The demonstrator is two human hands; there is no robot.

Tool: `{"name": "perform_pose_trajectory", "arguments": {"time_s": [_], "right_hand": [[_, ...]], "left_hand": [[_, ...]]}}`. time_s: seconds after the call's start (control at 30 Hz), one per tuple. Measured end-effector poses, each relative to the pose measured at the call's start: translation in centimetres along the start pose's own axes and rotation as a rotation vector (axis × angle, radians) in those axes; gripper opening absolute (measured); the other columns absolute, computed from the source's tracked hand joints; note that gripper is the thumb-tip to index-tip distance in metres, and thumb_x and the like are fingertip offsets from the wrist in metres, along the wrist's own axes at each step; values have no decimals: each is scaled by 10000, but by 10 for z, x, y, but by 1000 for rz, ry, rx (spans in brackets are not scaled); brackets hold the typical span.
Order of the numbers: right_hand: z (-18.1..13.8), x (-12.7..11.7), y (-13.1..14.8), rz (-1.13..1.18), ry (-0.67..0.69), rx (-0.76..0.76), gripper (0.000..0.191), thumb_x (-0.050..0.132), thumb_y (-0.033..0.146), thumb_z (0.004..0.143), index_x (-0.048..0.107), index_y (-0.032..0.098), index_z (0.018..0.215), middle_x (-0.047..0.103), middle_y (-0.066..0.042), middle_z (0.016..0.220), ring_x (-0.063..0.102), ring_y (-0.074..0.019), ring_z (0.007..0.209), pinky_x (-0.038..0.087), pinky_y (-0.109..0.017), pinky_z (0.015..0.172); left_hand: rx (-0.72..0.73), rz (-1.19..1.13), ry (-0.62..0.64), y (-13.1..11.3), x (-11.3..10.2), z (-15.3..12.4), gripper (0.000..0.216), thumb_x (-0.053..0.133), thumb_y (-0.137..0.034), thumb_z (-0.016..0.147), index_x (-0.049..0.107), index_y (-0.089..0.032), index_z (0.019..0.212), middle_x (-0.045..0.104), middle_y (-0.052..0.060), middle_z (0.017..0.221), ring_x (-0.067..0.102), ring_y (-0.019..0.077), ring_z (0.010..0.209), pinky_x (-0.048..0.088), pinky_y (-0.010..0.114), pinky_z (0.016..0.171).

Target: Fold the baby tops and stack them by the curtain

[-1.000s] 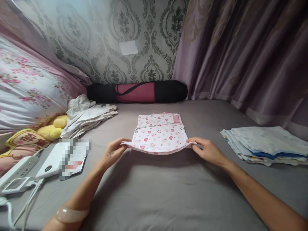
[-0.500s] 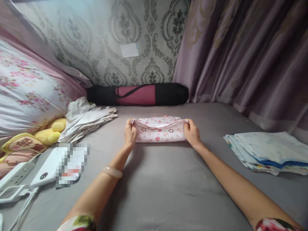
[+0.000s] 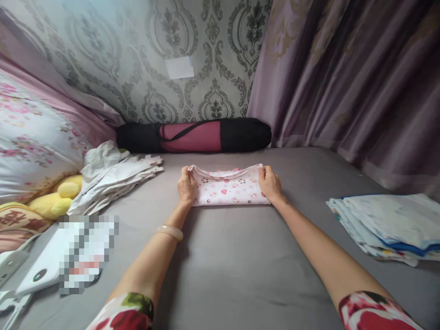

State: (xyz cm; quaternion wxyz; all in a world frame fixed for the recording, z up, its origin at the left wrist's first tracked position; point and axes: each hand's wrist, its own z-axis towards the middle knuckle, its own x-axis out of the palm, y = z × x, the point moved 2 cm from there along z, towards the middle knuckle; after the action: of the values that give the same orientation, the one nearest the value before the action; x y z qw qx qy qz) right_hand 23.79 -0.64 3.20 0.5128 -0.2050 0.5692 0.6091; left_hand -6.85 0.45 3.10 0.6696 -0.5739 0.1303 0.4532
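A folded white cloth (image 3: 228, 189) with pink hearts and flowers lies on the grey bedsheet (image 3: 247, 266) in front of me. My left hand (image 3: 186, 185) pinches its upper left corner, while my right hand (image 3: 271, 184) grips the upper right corner. Between them the lifted edge sags in a shallow curve, and the cloth's lower edge rests on the sheet. Whether the cloth is a garment or a plain piece of fabric I cannot tell.
A folded stack of pale cloths (image 3: 388, 224) lies at right, crumpled light cloths (image 3: 113, 176) at left. A black and pink long bag (image 3: 192, 136) lines the wall. Near left are a yellow plush toy (image 3: 57, 197), a white power bank (image 3: 51, 256) and a power strip (image 3: 13, 266).
Both hands have raised the cloth's top edge slightly and brought it toward me, so more of its front face shows. The camera view has shifted a little.
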Motion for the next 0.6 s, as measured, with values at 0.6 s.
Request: {"name": "perform_pose_trajectory", "arguments": {"time_s": [0.6], "right_hand": [[13, 14, -4, -137, 168, 152, 397, 390, 432, 960, 697, 183, 999, 719, -161, 971, 679, -292, 953, 477, -360, 785]], "left_hand": [[-220, 94, 238, 22, 24, 29, 283, 472, -417, 874, 619, -198, 771, 710, 134, 816, 676, 294, 859, 468, 330, 700]]}}
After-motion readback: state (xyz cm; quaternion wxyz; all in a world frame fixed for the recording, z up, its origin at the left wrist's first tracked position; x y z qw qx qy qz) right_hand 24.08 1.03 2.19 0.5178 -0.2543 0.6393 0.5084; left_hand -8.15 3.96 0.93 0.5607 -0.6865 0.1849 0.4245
